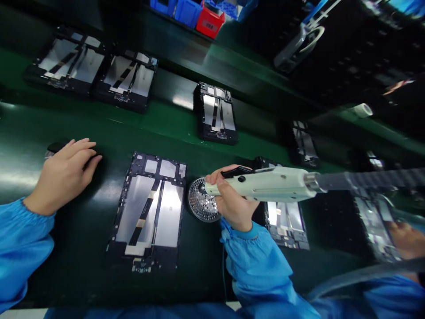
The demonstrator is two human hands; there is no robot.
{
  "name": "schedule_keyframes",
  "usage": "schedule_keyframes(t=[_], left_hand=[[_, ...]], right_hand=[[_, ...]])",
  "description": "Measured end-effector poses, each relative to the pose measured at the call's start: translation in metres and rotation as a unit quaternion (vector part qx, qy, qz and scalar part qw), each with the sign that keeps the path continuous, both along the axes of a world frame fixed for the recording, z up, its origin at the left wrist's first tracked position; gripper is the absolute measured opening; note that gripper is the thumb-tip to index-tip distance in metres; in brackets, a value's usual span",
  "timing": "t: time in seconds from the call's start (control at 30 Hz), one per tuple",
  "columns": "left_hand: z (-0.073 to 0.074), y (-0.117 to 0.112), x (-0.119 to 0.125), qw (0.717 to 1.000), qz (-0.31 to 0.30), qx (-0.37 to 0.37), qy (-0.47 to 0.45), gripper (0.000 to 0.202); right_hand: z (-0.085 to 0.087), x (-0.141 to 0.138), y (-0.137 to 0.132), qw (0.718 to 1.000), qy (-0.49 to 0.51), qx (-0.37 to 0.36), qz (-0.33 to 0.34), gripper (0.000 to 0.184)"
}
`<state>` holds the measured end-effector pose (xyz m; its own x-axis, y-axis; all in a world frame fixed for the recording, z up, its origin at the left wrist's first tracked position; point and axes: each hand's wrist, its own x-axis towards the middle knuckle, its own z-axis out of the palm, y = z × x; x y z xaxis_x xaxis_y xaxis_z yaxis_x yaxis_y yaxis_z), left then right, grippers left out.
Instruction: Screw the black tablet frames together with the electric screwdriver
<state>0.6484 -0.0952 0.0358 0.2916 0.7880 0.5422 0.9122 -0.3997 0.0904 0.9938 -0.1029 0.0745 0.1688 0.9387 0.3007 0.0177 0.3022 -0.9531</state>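
Note:
My right hand (232, 201) is wrapped round a pale green electric screwdriver (279, 184) with a black lever. The front end of the screwdriver is over a round metal screw dish (203, 201) with a perforated surface; whether the tip touches it I cannot tell. Left of the dish lies an opened tablet (171, 212), its silver inner plates and dark flex cables showing. My left hand (68, 173) is at the far left, fingers stretched out and slightly bent, with no object visible in them. Partly hidden behind it is a small dark object (56, 147).
Stacked tablet housings (124, 82) stand along the back, with another stack (217, 113) at centre. More tablet parts (288, 221) lie beyond my right hand. Blue bins (187, 13) and a red bin (210, 22) are at the top. A co-worker's hand (407, 239) shows at right.

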Motion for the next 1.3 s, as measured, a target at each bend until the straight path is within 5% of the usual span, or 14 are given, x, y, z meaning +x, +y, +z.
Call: schedule_keyframes(t=[0.17,0.27,0.4,0.57,0.73,1.07,1.3], left_hand=[[0.039,-0.015,0.024,0.986,-0.029,-0.051,-0.157,0.009],[0.048,-0.008,0.056,0.961,-0.124,-0.143,-0.201,0.013],[0.03,0.027,0.107,0.925,-0.217,-0.191,-0.246,0.021],[0.003,0.063,0.148,0.929,-0.273,-0.176,-0.177,0.015],[-0.002,0.069,0.15,0.923,-0.333,-0.169,-0.096,0.021],[0.01,0.075,0.123,0.894,-0.404,-0.155,0.113,0.038],[0.009,0.01,0.133,0.93,-0.323,-0.123,0.121,0.049]], right_hand=[[0.016,0.001,-0.002,0.999,0.044,0.027,-0.006,0.024],[0.031,0.004,-0.006,0.996,0.064,0.068,-0.014,0.025],[0.039,0.006,-0.01,0.995,0.059,0.078,-0.019,0.024],[0.038,0.01,-0.011,0.996,0.053,0.071,-0.017,0.024],[0.036,0.013,-0.011,0.998,0.023,0.062,-0.022,0.022],[0.037,0.018,-0.01,0.998,0.031,0.04,-0.024,0.023],[0.042,0.016,-0.008,0.996,0.039,0.073,-0.031,0.023]])
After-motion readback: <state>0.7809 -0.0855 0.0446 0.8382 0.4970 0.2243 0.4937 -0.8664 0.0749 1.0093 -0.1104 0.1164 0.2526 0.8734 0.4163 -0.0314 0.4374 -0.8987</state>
